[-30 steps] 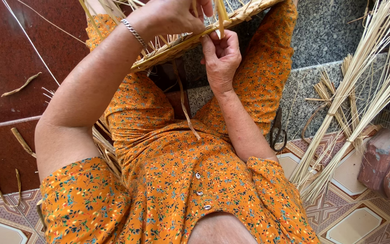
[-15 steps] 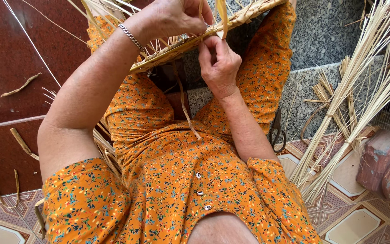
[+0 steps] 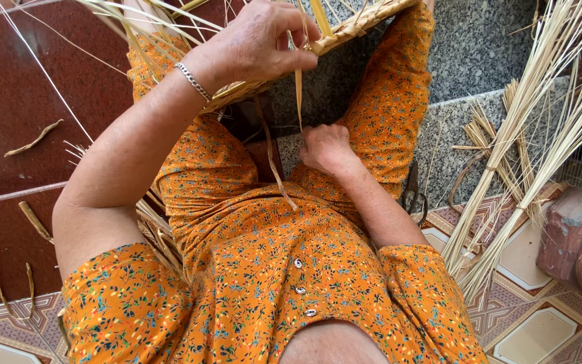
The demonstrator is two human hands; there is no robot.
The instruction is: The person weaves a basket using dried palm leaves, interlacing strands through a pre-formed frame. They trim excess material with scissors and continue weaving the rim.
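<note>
The left hand (image 3: 260, 44) is pinching a strip (image 3: 298, 94) at the basket rim (image 3: 345, 30), held up over the lap. The strip is hanging straight down, its long axis vertical, into the right hand (image 3: 324, 145), which is fisting around its lower end directly below.

We see a dark red tiled floor (image 3: 14, 87) on the left, a speckled grey granite step (image 3: 479, 61) at upper right, and patterned floor tiles (image 3: 540, 317) along the bottom edge. Daylight falls evenly; pale reed stalks (image 3: 540, 121) lean at right.
</note>
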